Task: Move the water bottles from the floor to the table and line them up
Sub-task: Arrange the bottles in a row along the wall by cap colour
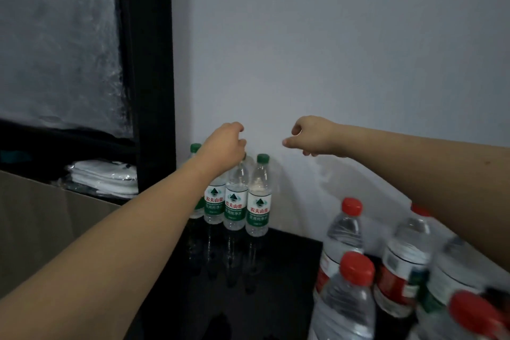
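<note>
Red-capped bottles (356, 279) nearest, left hand (223, 146) atop green-capped bottle (236, 196)

We see a dim, grey-blue room with soft shadows on the wall (331, 36), faint reflections of green-capped bottles (259, 196) in the glossy black bench (276, 262), and the red-capped bottles (347, 292) at lower right smeared by blur and wide-angle stretch.

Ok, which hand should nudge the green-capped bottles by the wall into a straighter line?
Left, probably. The left hand is already over the top of a bottle in the green-capped row, though whether it grips the cap is hidden. The right hand hangs beside the row, touching nothing.
</note>
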